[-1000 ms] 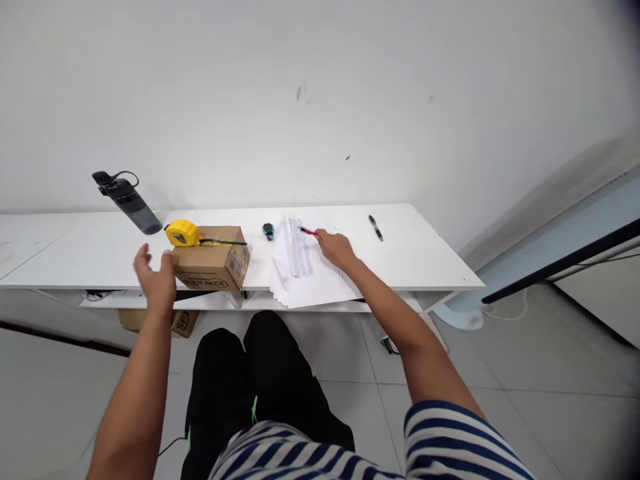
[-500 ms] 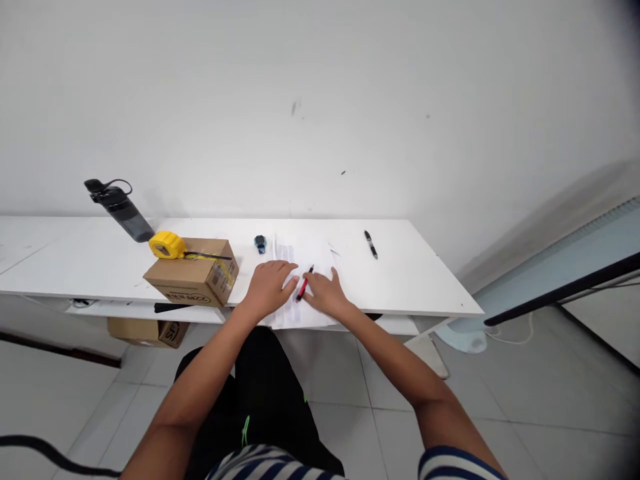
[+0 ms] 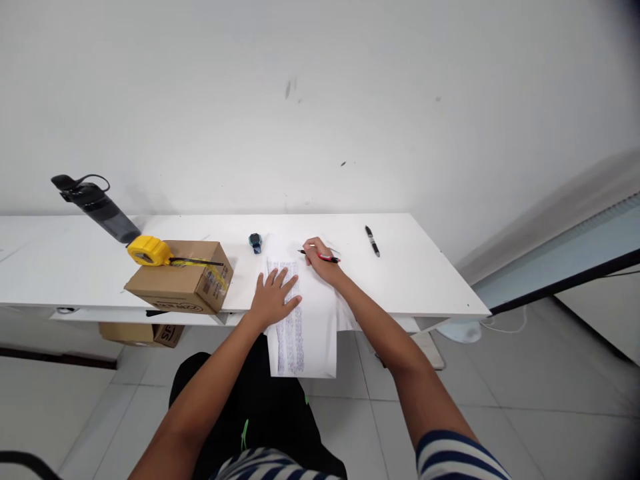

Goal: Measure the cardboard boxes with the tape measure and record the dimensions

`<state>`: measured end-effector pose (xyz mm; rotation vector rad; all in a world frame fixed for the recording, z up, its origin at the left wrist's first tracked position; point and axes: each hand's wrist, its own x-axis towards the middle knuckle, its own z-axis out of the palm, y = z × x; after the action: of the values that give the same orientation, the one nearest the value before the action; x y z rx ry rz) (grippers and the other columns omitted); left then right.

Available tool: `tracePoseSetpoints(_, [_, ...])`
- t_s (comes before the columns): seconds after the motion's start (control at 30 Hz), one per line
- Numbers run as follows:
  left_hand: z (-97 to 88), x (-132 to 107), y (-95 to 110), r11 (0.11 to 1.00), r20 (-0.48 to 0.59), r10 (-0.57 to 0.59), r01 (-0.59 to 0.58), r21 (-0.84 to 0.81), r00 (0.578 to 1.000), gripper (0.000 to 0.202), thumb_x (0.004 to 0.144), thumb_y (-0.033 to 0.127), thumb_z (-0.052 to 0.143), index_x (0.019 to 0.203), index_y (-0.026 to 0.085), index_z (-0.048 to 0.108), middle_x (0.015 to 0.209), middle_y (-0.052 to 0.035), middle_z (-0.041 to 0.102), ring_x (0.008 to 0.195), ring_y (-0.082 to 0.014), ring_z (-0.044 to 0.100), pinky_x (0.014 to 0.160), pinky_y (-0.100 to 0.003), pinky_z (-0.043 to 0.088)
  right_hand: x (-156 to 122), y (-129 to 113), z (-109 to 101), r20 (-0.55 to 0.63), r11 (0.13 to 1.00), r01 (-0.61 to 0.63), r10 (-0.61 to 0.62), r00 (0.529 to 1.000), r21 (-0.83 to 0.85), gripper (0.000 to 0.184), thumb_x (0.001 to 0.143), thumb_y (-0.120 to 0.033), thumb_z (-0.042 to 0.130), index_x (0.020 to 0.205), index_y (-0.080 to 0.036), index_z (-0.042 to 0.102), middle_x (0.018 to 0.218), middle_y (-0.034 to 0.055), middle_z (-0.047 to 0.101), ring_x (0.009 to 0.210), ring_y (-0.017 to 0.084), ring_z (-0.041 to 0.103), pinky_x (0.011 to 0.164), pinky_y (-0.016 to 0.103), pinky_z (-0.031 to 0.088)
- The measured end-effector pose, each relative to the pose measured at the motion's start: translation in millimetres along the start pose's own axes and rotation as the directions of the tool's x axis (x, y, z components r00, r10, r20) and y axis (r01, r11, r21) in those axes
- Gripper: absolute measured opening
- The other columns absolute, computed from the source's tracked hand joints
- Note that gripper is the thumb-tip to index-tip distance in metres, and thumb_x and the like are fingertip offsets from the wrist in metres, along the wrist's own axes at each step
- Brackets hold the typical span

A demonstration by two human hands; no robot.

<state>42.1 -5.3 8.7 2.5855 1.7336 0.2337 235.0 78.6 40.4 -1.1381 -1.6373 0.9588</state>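
left hand (image 3: 274, 298) flat, palm down, fingers spread, bare forearm stretched forward, right hand (image 3: 323, 257) further ahead, fingers curled closed in a writing grip, forearm angling in from the right

A plain white wall (image 3: 320, 100), flecked with a few small dark marks, backs a long white laminate surface (image 3: 430, 280). Below lies a pale grey tiled floor (image 3: 500, 413). At the right a light blue panel (image 3: 575, 250) edged by a dark rail slants away; the light is soft and even
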Motion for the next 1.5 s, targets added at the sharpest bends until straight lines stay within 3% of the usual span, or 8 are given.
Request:
tracePoseSetpoints(0.1, [-0.5,0,-2,1.0,0.01,-0.009,0.009,-0.022,1.0,0.064,0.094,0.063,0.028,0.149,0.033,0.038,0.161,-0.0054,0.029,0.148,-0.0342,0.024,0.116,-0.063,0.018,22,17,18,0.033,0.994,-0.056,0.053,0.998,0.092,0.033,0.093,-0.047,0.037,0.087,-0.023,0.058,0.072,-0.0016,0.065,0.064,0.014,0.053,0.065,0.027,0.04])
tracePoseSetpoints(0.27, [1.4,2,-3,0.998,0.032,-0.008,0.01,-0.056,0.999,0.064,0.094,0.065,0.027,0.149,0.035,0.037,0.162,-0.0044,0.027,0.149,-0.0334,0.022,0.116,-0.063,0.016,20,36,24,-0.053,0.997,-0.075,0.075,0.996,0.015,0.042,0.089,-0.054,0.047,0.062,-0.022,0.052,0.054,-0.0032,0.051,0.058,0.014,0.049,0.062,0.028,0.037])
tracePoseSetpoints(0.4, [2.1,2,-3,0.997,0.032,-0.011,0.014,-0.078,0.999,0.066,0.093,0.066,0.026,0.149,0.034,0.037,0.162,-0.0051,0.027,0.149,-0.0335,0.02,0.116,-0.063,0.015,17,38,24,-0.097,0.998,-0.065,0.067,0.993,0.027,0.043,0.087,-0.055,0.05,0.061,-0.021,0.057,0.051,-0.0037,0.046,0.054,0.014,0.044,0.059,0.029,0.036])
tracePoseSetpoints(0.6, [2.1,2,-2,0.996,0.043,-0.01,0.013,-0.086,0.999,0.066,0.093,0.067,0.025,0.15,0.034,0.037,0.162,-0.0051,0.026,0.149,-0.0334,0.019,0.117,-0.063,0.014,20,37,24,-0.164,0.996,-0.086,0.087,0.983,0.015,0.037,0.082,-0.045,0.054,0.054,-0.021,0.049,0.052,-0.0044,0.043,0.057,0.013,0.04,0.06,0.029,0.035])
tracePoseSetpoints(0.8, [1.3,1,-2,0.996,0.03,-0.006,0.009,-0.091,1.0,0.066,0.093,0.067,0.024,0.149,0.034,0.037,0.162,-0.0047,0.026,0.149,-0.033,0.02,0.117,-0.063,0.015,20,38,23,-0.111,0.995,-0.104,0.104,0.988,0.006,0.035,0.081,-0.044,0.054,0.054,-0.021,0.05,0.055,-0.0029,0.049,0.06,0.014,0.044,0.061,0.028,0.037])
tracePoseSetpoints(1.13, [1.6,1,-1,0.996,0.019,-0.009,0.011,-0.09,1.0,0.065,0.094,0.066,0.027,0.149,0.034,0.038,0.161,-0.0046,0.028,0.149,-0.0331,0.021,0.117,-0.063,0.015,19,39,24,-0.179,0.994,-0.106,0.108,0.978,0.018,0.035,0.081,-0.045,0.053,0.055,-0.021,0.05,0.058,-0.0012,0.056,0.06,0.014,0.048,0.063,0.029,0.039])
tracePoseSetpoints(1.27, [0.6,1,-1,0.996,0.027,-0.01,0.012,-0.088,1.0,0.065,0.093,0.066,0.027,0.149,0.034,0.039,0.161,-0.0042,0.028,0.149,-0.033,0.021,0.117,-0.062,0.015,19,40,23,-0.135,0.992,-0.121,0.123,0.983,0.019,0.034,0.08,-0.044,0.054,0.055,-0.021,0.049,0.058,-0.0014,0.056,0.061,0.014,0.049,0.064,0.029,0.039])
tracePoseSetpoints(1.5, [1.3,1,0,0.996,0.017,-0.01,0.011,-0.092,1.0,0.064,0.094,0.065,0.028,0.148,0.033,0.04,0.161,-0.0046,0.029,0.149,-0.0332,0.022,0.117,-0.063,0.016,17,37,23,-0.164,0.993,-0.115,0.118,0.979,0.031,0.035,0.08,-0.043,0.054,0.054,-0.021,0.047,0.059,-0.001,0.057,0.062,0.015,0.05,0.066,0.03,0.04])
